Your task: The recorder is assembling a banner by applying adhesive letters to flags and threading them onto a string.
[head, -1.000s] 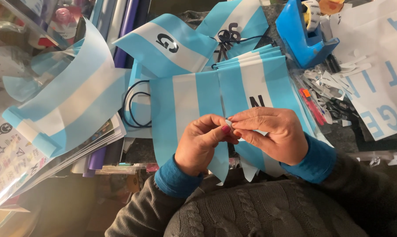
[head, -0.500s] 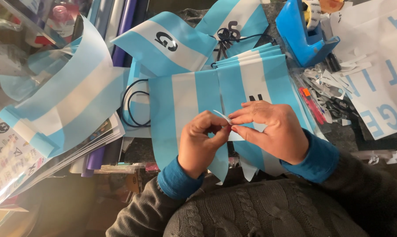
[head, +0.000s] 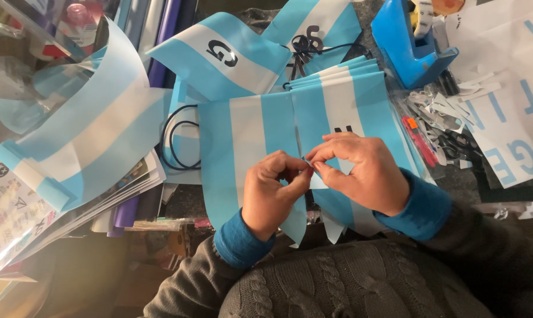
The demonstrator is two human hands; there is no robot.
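Place: a craft workshop
Table (head: pixel 455 176): crowded with blue-and-white striped pennants (head: pixel 248 135)
Tools: blue tape dispenser (head: pixel 405 38), scissors (head: pixel 304 44)
Supplies: vinyl rolls (head: pixel 160 29), sticker sheets (head: pixel 7 206), paper offcuts (head: pixel 437 103)

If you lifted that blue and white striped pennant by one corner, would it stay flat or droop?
The striped pennant would probably droop: its lower tips already hang limp over the table edge. It looks thin and light, so a push would likely slide it. The left hand and right hand pinch something small above it.

Black letter (head: pixel 344 129) on the striped pennant (head: pixel 243 147) mostly hidden behind the right hand (head: pixel 360 174).
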